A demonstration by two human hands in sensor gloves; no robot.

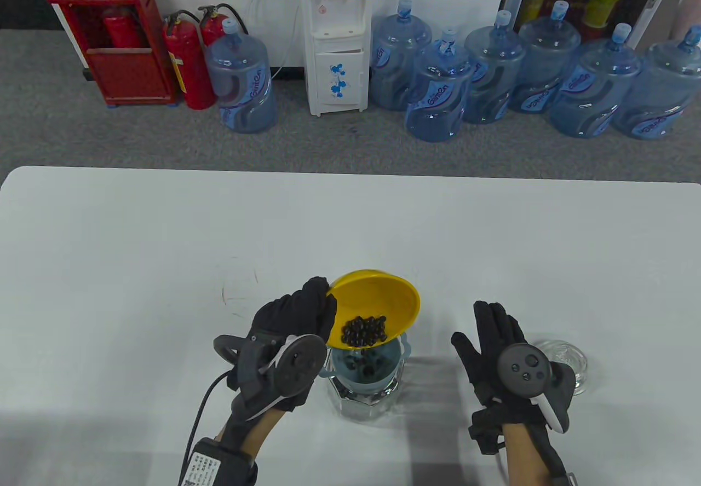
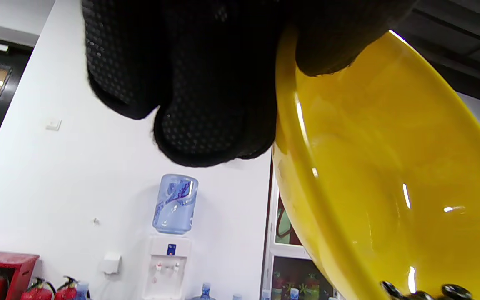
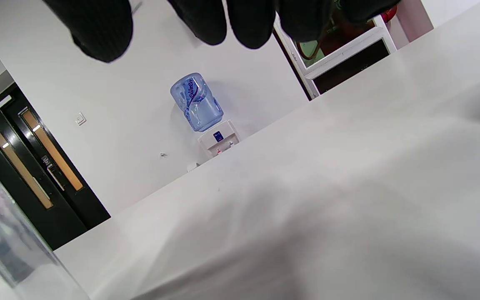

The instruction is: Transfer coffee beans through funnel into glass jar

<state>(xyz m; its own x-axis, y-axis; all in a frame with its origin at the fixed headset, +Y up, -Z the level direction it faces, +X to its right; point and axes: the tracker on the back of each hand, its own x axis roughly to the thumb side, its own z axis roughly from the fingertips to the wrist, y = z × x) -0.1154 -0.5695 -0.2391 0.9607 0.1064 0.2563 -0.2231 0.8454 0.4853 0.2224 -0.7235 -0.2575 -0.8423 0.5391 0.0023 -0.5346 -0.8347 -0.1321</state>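
The left hand (image 1: 287, 324) is raised above the near middle of the desk (image 1: 137, 245), its forearm coming in from the near edge and angled slightly right. Its fingers (image 2: 206, 104) are clamped on the left rim of a yellow bowl (image 1: 378, 300); in the left wrist view several fingertips lie against the outside of the rim and one tip hooks over the edge onto the inside. The bowl is tilted down toward the near side, so the coffee beans (image 1: 364, 331) have gathered in a dark cluster at its low lip.

Directly under that lip sits a blue-grey funnel (image 1: 364, 365), resting in the mouth of a glass jar (image 1: 364, 404) that stands upright on the desk. A few beans show as dark shapes inside the funnel.

The right hand (image 1: 501, 357) is to the right of the jar, well apart from it, palm down over the desk with its forearm coming straight up from the near edge. Its fingers (image 1: 493, 316) are spread and extended toward the far side, holding nothing; whether the palm touches the desk cannot be told. Just to the right of this hand, partly hidden behind its tracker, a round glass lid (image 1: 564, 357) lies on the desk.
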